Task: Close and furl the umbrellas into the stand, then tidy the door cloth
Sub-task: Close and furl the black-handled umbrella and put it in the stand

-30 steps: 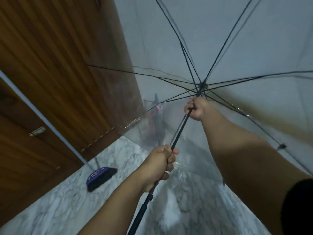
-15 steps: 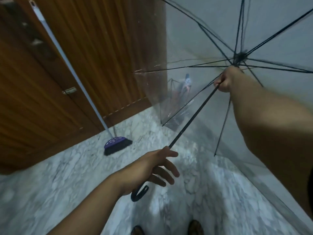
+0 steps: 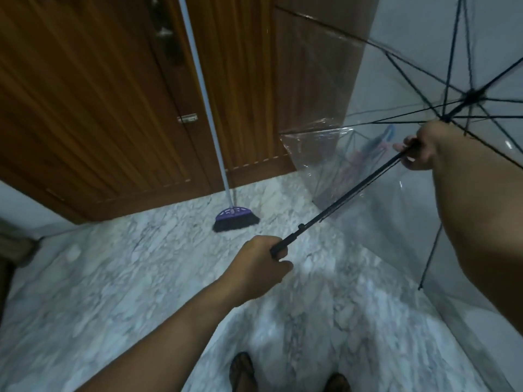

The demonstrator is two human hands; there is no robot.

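Closing goes best if the left hand (image 3: 260,267), wrapped round the handle at frame centre, steadies the open clear-plastic black-ribbed umbrella (image 3: 353,190) while the right hand (image 3: 421,148), gripping its shaft near the hub at right, slides the runner down.

1. Broom (image 3: 236,219): purple head with dark bristles on the floor, pale handle leaning against the wooden door (image 3: 99,94).
2. Floor (image 3: 113,278): white marble with grey veining.
3. Sandals (image 3: 242,372): dark, at the bottom edge.
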